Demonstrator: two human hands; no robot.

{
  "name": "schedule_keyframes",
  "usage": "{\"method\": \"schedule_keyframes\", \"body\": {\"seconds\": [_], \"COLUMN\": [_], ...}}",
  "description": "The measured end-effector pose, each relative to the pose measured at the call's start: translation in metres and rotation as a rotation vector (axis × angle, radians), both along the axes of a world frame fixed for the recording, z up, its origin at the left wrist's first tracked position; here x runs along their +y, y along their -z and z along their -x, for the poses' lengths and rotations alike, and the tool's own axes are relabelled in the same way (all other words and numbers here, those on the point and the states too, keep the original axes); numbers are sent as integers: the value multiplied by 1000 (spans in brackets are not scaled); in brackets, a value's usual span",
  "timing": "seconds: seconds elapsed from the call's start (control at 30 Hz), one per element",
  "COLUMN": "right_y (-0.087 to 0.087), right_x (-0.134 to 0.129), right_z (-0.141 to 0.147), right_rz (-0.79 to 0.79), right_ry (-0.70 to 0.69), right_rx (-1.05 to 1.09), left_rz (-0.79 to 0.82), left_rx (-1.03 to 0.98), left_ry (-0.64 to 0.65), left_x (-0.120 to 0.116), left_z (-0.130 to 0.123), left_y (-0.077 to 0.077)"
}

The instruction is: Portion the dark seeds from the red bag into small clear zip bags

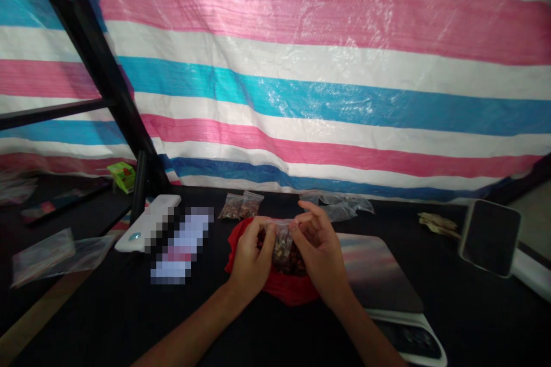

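Note:
Between my two hands is a small clear zip bag (283,239), gripped along its top edge. My left hand (253,252) pinches the bag's left corner, thumb against fingers. My right hand (319,249) pinches the right corner, with the index finger and others partly lifted. Some pale bits show inside the bag, too small to name. Right below it lies a red bag (288,289), spread around a heap of dark reddish-brown dried pieces (293,264). A flat kitchen scale (383,272) stands just right of my right hand.
Two filled zip bags (241,206) lie behind my hands, beside loose clear bags (344,206). At left are a white device (152,221), a blurred-out sheet (183,246) and plastic bags (60,255). A dark-screened device (491,238) stands at right. Striped sheeting (327,86) hangs behind.

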State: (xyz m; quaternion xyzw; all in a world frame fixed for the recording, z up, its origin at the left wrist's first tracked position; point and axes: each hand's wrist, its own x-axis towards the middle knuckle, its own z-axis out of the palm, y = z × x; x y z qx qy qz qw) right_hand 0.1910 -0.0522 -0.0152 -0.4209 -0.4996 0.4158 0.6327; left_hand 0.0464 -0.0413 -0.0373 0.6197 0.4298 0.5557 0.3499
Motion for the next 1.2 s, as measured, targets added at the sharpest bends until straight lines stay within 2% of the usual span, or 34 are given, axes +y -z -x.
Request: {"method": "schedule_keyframes", "body": {"seconds": [0.4, 0.77, 1.07, 1.2], "right_y": [-6, -1, 0, -1], "right_x": [-3, -4, -7, -8], "right_z": [1, 0, 1, 2], "right_rz": [-10, 39, 25, -6], "right_ry": [-49, -38, -30, 29], "right_rx": [24, -19, -56, -164], "left_rz": [-18, -43, -57, -94], "left_rx": [36, 67, 40, 12], "left_ry": [-11, 102, 77, 50], "left_x": [0, 1, -3, -1], "left_z": [2, 2, -3, -3], "left_y": [-2, 0, -6, -10]}}
